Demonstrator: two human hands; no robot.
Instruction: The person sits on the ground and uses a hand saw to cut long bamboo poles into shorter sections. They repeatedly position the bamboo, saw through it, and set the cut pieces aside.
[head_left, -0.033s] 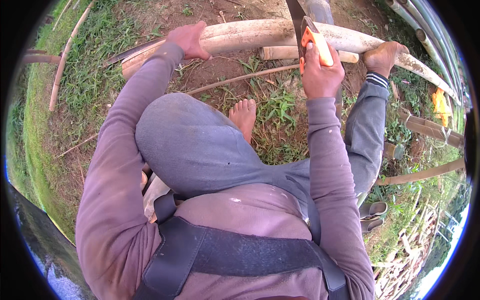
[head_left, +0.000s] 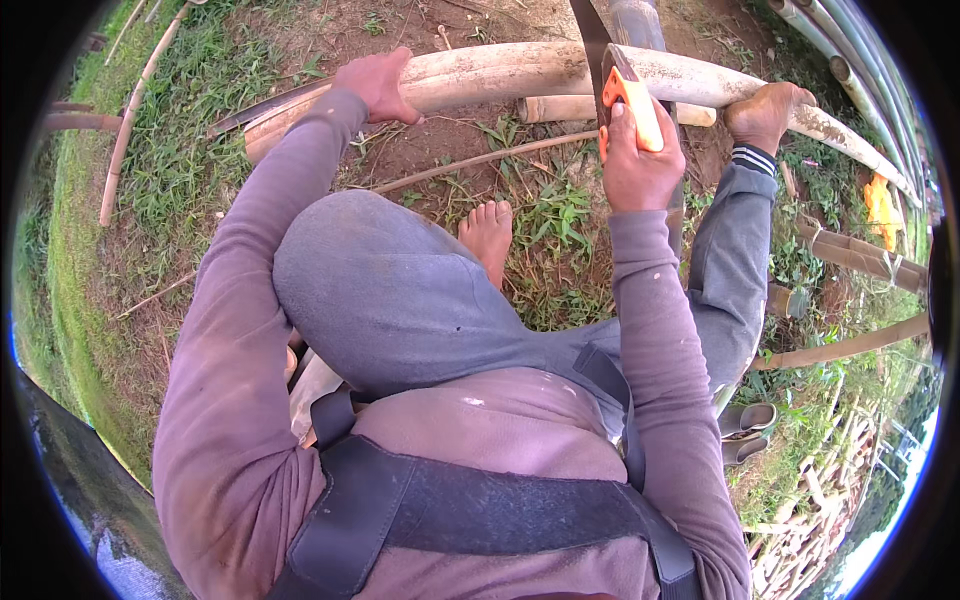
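Note:
A thick pale bamboo pole (head_left: 490,75) lies across in front of me, with brown dirt marks on it. Near its left part my left hand (head_left: 380,88) grips it from above, thumb toward me. In my right hand (head_left: 640,165) is the orange handle of a handsaw (head_left: 634,105), fingers closed round it. The dark saw blade (head_left: 592,35) points away from me and crosses the pole; how deep it sits in the pole I cannot tell. My right foot (head_left: 768,115) rests on the pole to the right of the saw.
A shorter bamboo piece (head_left: 560,108) and a dark upright-running pole (head_left: 637,25) lie under the pole. My other bare foot (head_left: 487,235) stands on grassy soil. At the right are long green bamboo poles (head_left: 865,100), an orange cloth (head_left: 882,212), shoes (head_left: 747,433) and scattered bamboo scraps (head_left: 815,500).
My right hand has drawn the handsaw slightly toward me. My left hand and the foot stay on the pole.

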